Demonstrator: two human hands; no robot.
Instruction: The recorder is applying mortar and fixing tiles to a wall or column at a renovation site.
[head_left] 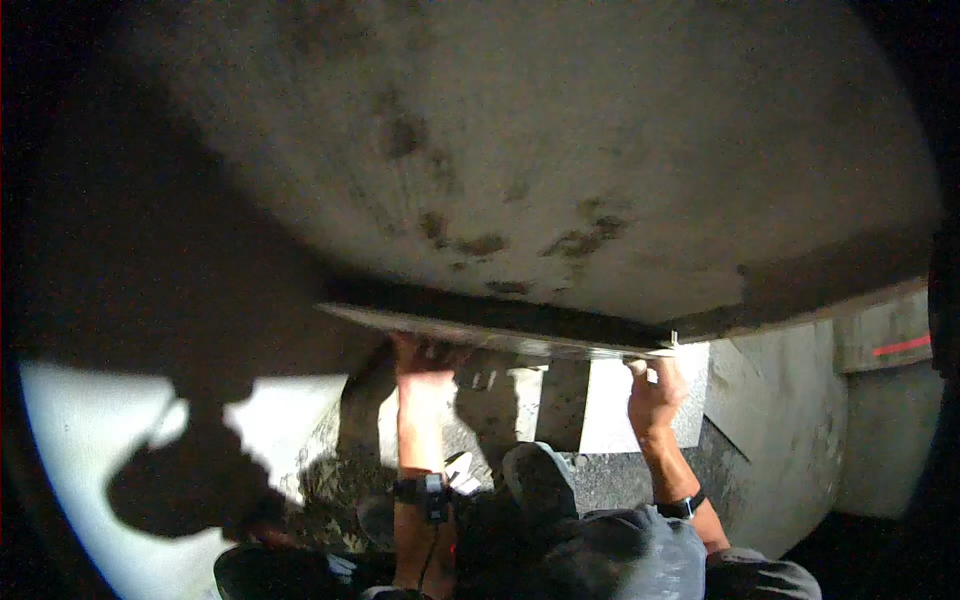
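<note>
A thin flat panel (500, 338), seen almost edge-on, stands close to a grey stained wall (540, 130). My left hand (425, 358) grips its near side left of the middle; the fingers are partly lost in shadow. Near the panel's right end, my right hand (657, 392) is closed on its edge, thumb side toward me. A small pale upright piece (674, 339) sticks up at that right corner. The panel's far face is hidden. Bands are on both my wrists, and a dark device with a cable (434, 498) sits on the left one.
A pale flat sheet (612, 415) lies on the rough grey floor (625, 475) beneath my right hand. My shoe (538, 478) is below the panel. A side wall (785, 420) rises at right, with a red line (902, 347) on a ledge. Dark shadows fall at left.
</note>
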